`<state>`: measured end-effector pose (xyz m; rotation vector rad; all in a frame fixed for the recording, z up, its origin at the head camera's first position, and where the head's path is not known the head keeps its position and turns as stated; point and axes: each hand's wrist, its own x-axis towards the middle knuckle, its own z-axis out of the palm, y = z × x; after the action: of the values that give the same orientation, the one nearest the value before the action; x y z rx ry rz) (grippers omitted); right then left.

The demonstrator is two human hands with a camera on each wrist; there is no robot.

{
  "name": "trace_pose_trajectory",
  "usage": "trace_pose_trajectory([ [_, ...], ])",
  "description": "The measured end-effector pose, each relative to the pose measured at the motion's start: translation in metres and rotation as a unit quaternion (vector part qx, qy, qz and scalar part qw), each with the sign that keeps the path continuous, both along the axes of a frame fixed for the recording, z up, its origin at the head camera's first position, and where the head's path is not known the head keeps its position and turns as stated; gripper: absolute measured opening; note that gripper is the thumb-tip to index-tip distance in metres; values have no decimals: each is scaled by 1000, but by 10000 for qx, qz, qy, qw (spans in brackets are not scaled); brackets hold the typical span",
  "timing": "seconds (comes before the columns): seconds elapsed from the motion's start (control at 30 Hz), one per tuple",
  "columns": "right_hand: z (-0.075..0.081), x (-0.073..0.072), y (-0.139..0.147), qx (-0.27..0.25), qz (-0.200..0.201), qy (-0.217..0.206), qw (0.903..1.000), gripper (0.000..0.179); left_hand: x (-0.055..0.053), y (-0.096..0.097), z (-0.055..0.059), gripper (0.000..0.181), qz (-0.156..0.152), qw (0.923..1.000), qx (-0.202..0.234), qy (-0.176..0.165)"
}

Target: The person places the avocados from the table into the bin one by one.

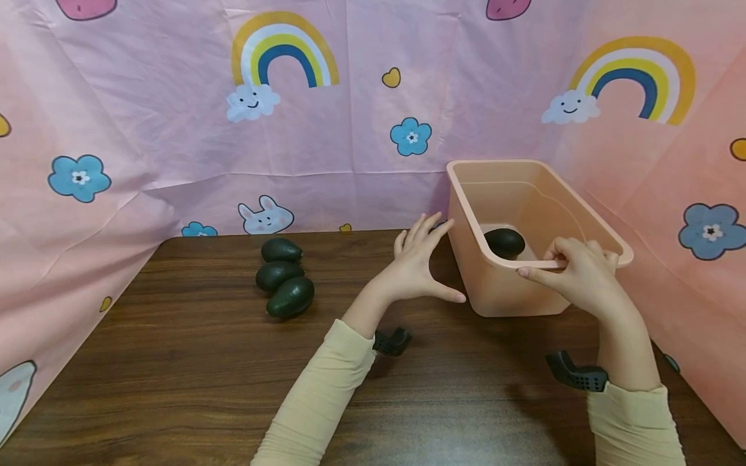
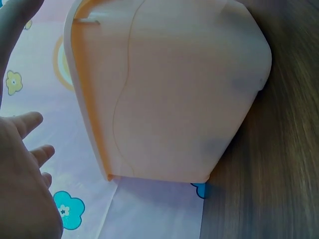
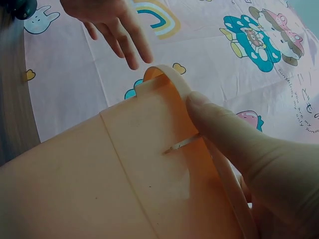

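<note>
A peach plastic bin [image 1: 513, 291] stands at the right of the table, with one dark green avocado [image 1: 504, 243] visible inside it. My right hand [image 1: 583, 275] grips the bin's near rim, thumb outside and fingers over the inner side; the right wrist view shows the thumb [image 3: 229, 134] along that rim. Beside the bin's left wall, my left hand [image 1: 410, 265] is spread with fingers and thumb apart, holding nothing. In the left wrist view that hand [image 2: 25, 174] appears near the bin's side wall [image 2: 174, 99]. Whether its fingertips touch the wall, I cannot tell.
Three more avocados lie close together left of centre: a back one [image 1: 282, 250], a middle one [image 1: 278, 276] and a front one [image 1: 291, 298]. The dark wooden table [image 1: 192, 382] meets a pink patterned cloth [image 1: 361, 129] behind and at both sides.
</note>
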<state>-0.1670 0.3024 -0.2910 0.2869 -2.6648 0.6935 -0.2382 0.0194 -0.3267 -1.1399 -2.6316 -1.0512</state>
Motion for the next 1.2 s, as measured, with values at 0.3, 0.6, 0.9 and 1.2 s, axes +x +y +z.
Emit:
trace_pose_trajectory([
  [0.3,-1,0,1,-29,24,22,10000,40,4,-14,-9,121,72,9999,138,37],
  [0.6,-1,0,0,-29,20,10,10000,40,7,-24,-12,119,108,9998,183,64],
  [0.9,-1,-1,1,-13,7,-18,10000,40,8,-39,-10,118,108,9997,230,5],
  [1.2,-1,-1,1,15,12,-33,10000,40,10,-53,-12,117,145,9994,280,-117],
])
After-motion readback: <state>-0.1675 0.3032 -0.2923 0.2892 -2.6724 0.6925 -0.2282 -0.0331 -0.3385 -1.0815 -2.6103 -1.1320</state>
